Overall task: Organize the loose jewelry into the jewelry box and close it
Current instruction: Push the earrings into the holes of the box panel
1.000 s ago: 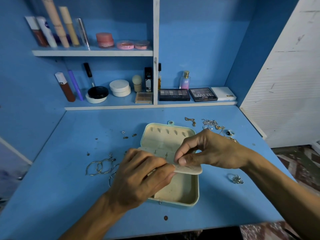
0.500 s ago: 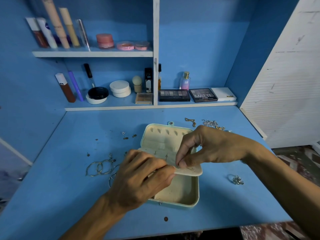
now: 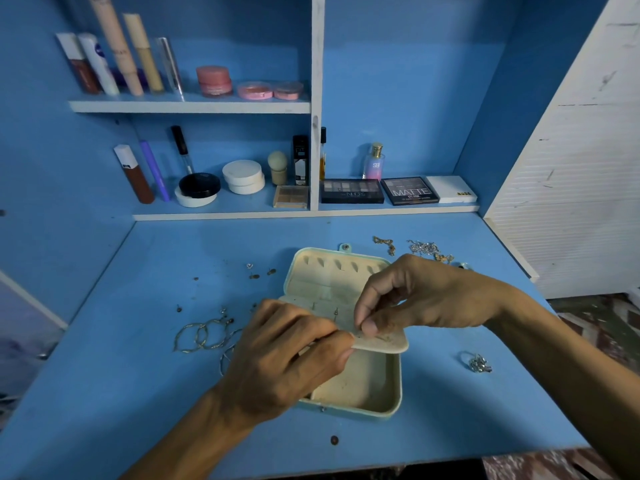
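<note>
A mint-green jewelry box (image 3: 388,407) with a cream lining lies open in the middle of the blue desk. My left hand (image 3: 280,362) holds up the box's cream inner flap (image 3: 384,342) by its near edge. My right hand (image 3: 415,299) pinches something small against the flap's top; the item itself is too small to make out. Two stud earrings (image 3: 335,311) stick in the flap. Silver hoop earrings (image 3: 201,336) lie left of the box, a silver ring (image 3: 479,362) to its right, chains (image 3: 424,248) behind it, small studs (image 3: 254,271) at the left.
Shelves at the back carry cosmetics: eyeshadow palettes (image 3: 381,191), compacts (image 3: 242,176), tubes (image 3: 110,60) and a perfume bottle (image 3: 374,161). A white panel (image 3: 581,168) stands along the desk's right side. A small dark stud (image 3: 334,440) lies near the desk's front edge.
My right hand has lifted slightly and shifted on the flap, still pinching at its top. The left hand and the box have stayed in place.
</note>
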{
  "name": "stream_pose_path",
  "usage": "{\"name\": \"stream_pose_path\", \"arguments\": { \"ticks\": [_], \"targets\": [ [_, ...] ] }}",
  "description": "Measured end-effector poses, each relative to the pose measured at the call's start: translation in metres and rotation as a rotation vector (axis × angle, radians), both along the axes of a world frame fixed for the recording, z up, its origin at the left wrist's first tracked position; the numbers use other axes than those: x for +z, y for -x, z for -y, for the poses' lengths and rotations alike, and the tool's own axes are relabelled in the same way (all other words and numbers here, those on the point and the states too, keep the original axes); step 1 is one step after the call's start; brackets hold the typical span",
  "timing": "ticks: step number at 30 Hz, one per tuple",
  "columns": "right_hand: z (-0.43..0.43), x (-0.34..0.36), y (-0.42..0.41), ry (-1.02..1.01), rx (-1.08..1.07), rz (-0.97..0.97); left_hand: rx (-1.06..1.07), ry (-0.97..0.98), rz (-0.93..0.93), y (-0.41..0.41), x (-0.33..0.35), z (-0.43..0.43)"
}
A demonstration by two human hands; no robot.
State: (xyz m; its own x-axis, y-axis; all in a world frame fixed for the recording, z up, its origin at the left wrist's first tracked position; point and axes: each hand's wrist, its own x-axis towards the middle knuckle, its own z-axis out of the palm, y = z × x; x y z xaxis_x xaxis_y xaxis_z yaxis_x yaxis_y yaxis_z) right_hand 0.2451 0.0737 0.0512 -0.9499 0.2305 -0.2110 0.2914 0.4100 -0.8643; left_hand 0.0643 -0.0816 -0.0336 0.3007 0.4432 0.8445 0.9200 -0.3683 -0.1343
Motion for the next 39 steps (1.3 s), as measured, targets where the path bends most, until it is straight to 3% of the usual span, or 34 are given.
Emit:
{"name": "stream_pose_path", "arguments": {
  "ticks": [30,39],
  "targets": [
    [0.018,0.035,0.028,-0.340,0.132,0.298,0.021,-0.012,-0.018,-0.001,-0.001,0.000],
    [0.021,0.036,0.034,-0.434,0.189,0.310,0.054,-0.044,-0.069,-0.002,-0.001,0.002]
  ]
}}
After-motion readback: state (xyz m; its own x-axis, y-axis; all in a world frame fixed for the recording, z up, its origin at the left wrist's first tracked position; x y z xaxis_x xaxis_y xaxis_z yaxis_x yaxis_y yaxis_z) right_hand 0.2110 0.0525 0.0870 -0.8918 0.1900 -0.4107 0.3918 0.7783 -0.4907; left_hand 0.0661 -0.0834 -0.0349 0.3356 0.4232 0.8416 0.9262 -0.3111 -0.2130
